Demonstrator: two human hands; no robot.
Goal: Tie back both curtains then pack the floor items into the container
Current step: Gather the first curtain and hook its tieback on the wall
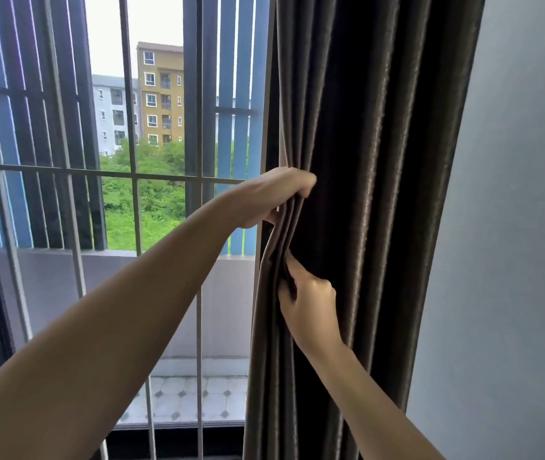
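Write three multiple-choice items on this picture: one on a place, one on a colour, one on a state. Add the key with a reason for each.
1. Where does the curtain hang?
A. Between the window bars and the wall
B. At the left end of the window
C. Spread across the whole window

2. What colour is the tallest building outside?
A. Red
B. Mustard yellow
C. Black

3. What is the left hand doing?
A. Hanging idle
B. Gripping the curtain's gathered edge
C. Pressing flat on the glass

Key:
1 A, the fabric is bunched on the right, next to the grey wall.
2 B, its front is yellow beside a pale grey block.
3 B, its fingers curl round the folds, above the right hand, which pinches the same edge.
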